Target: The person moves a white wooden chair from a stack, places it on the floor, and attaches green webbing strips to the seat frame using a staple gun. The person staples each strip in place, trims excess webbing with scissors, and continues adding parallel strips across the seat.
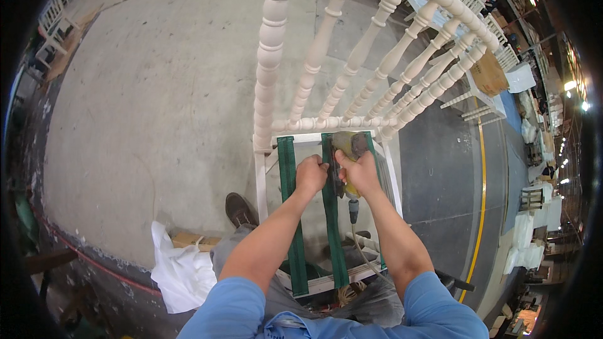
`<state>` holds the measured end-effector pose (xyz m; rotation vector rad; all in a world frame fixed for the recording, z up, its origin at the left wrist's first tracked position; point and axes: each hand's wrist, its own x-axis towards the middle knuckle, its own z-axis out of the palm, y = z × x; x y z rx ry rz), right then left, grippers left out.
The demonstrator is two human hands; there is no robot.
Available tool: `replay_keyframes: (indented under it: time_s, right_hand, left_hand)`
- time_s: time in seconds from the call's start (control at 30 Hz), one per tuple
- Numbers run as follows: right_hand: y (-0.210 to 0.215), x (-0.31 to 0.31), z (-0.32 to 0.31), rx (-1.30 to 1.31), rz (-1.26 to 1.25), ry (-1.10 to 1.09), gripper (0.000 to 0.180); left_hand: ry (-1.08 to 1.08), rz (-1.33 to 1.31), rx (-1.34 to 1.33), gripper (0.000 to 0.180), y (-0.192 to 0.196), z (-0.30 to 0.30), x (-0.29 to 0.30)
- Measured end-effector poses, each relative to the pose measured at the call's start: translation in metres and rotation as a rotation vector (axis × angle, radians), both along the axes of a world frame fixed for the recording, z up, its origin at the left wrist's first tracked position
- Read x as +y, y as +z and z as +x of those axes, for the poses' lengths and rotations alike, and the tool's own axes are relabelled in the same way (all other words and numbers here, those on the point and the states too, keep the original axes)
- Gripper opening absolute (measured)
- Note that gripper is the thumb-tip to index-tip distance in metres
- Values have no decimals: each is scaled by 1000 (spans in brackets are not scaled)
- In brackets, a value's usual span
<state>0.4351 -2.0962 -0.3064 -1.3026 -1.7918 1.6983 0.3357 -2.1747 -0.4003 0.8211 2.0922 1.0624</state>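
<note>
In front of me stands a white wooden chair (271,50) with a tall back of turned spindles. Its open seat frame (260,188) carries green webbing straps running from the back rail toward me. My right hand (361,174) is wrapped round a yellow-green air staple gun (350,141), whose head is over the back end of the middle green strap (335,232). A hose drops from the gun's grip. My left hand (311,176) is closed, its fingers pinched at this strap's left edge, close beside the gun. The left green strap (287,179) lies apart from both hands.
White plastic wrapping (182,270) and a piece of cardboard (195,240) lie at lower left. My shoe (239,209) is beside the seat frame. A cardboard box (488,74) and more white chairs stand at far right. A yellow line (482,194) marks the floor there.
</note>
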Motion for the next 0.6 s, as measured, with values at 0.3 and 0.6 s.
replay_keyframes:
  time_s: [0.3,0.6]
  right_hand:
    - [4,7,4,-57,16,15,26]
    - [89,-15,68,36,-38,-34,21]
  left_hand:
    - [24,8,-45,27,-5,-1,3]
    - [35,15,-904,29,-12,5,-5]
